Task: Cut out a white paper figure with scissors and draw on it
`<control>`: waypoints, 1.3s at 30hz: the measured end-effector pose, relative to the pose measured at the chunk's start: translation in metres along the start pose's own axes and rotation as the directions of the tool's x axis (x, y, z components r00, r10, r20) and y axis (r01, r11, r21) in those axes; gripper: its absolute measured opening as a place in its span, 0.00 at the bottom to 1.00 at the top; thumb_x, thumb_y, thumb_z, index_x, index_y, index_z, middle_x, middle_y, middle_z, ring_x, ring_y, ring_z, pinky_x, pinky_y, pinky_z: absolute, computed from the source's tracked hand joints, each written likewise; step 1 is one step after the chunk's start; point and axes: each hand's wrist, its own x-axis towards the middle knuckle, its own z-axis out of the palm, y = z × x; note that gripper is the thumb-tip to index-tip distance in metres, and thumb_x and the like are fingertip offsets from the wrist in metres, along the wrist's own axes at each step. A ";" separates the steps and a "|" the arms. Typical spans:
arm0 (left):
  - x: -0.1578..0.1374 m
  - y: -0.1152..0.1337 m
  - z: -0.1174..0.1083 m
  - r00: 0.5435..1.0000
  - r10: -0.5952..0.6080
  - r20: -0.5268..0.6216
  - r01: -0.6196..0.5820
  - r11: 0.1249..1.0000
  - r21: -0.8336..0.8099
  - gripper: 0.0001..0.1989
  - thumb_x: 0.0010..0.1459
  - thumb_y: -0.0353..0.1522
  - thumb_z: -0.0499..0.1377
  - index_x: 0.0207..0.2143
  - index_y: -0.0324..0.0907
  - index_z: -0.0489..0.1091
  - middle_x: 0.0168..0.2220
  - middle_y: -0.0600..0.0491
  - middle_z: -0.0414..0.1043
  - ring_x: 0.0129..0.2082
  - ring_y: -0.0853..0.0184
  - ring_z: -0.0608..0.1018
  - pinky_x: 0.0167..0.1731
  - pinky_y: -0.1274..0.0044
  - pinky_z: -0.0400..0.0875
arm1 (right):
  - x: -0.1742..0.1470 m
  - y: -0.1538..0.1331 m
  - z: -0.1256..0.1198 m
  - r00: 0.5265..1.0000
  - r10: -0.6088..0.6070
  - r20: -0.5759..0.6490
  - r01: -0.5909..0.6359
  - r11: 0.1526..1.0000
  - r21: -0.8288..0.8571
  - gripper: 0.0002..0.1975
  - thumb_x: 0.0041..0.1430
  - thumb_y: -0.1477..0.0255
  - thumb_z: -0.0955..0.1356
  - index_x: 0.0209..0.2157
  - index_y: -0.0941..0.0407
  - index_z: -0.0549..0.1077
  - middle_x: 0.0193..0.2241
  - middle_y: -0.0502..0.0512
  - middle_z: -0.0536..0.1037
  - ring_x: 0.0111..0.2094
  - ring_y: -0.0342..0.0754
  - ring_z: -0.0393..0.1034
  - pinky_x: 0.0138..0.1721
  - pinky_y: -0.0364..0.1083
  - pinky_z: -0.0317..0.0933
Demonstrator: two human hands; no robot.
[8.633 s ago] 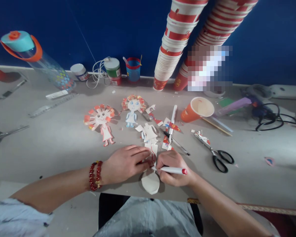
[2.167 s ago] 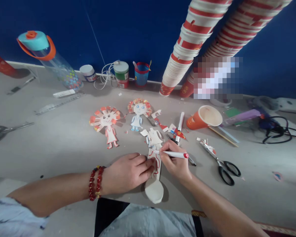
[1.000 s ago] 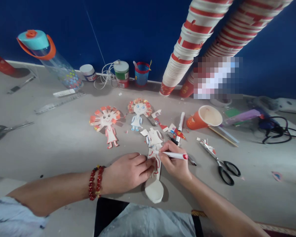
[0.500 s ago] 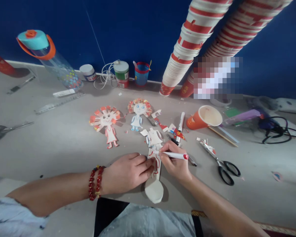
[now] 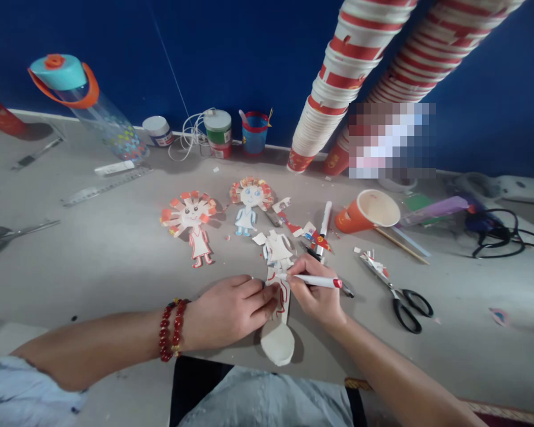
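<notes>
My left hand (image 5: 229,311) lies across a white paper piece (image 5: 278,344), a strip with a wide rounded end towards me, and holds it down with bent fingertips. Red lines are drawn on the strip, partly covered by those fingers. In my right hand (image 5: 318,302) is a white marker (image 5: 315,280) with a red end cap, its tip at the upper part of the strip. Just beyond lies a white dress-shaped paper cutout (image 5: 278,246). Two paper dolls with fringed orange hair, one outlined in red (image 5: 200,244) and one in blue (image 5: 246,219), lie further left.
Black-handled scissors (image 5: 404,305) lie right of my right hand, below an orange paper cup (image 5: 351,214). Tall stacks of paper cups (image 5: 324,101) lean at the back. A bottle (image 5: 115,133), paint jars (image 5: 218,133) and a ruler (image 5: 107,184) are at the back left.
The marker's rear end has shifted very slightly to the right, and its tip stays on the strip. Both hands otherwise keep their places.
</notes>
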 end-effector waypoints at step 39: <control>-0.001 0.000 0.001 1.000 0.007 -0.006 -0.007 1.000 -0.001 0.15 0.64 0.27 0.52 0.53 0.37 0.67 0.54 0.46 0.70 0.45 0.63 0.72 0.45 0.71 0.67 | 0.001 0.001 0.001 0.999 -0.044 0.001 0.044 0.998 -0.039 0.07 0.50 0.80 0.63 0.22 0.55 0.64 0.16 0.43 0.61 0.17 0.41 0.53 0.19 0.40 0.49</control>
